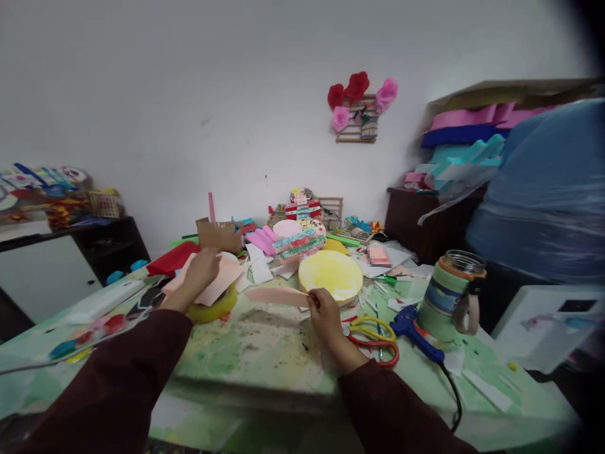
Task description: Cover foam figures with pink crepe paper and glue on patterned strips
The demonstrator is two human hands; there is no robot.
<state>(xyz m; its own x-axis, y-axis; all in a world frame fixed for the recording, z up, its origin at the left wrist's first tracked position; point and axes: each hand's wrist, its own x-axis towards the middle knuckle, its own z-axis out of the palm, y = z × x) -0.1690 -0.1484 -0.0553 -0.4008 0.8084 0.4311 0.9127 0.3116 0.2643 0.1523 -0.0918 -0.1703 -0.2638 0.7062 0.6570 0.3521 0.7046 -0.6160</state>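
My right hand (pixel 327 318) pinches one end of a pale pink paper strip (pixel 278 296), which stretches out to the left above the table. My left hand (pixel 202 272) reaches over a pale pink sheet (pixel 229 277) resting on a roll of yellow tape (pixel 215 306). Its fingers point away from me and are too blurred to show whether they grip anything. Just beyond my right hand lies a round yellow disc (pixel 331 275). Scissors with red and yellow handles (pixel 378 343) lie beside my right wrist, near a blue glue gun (pixel 416 331).
A green bottle (pixel 449 296) stands open on the right of the table (pixel 265 366). Paper scraps, a cardboard box (pixel 220 236) and decorated crafts (pixel 300 208) crowd the back. A white power strip (pixel 106 302) with a cable lies left. Blue wrapped bulk (pixel 543 195) rises at right.
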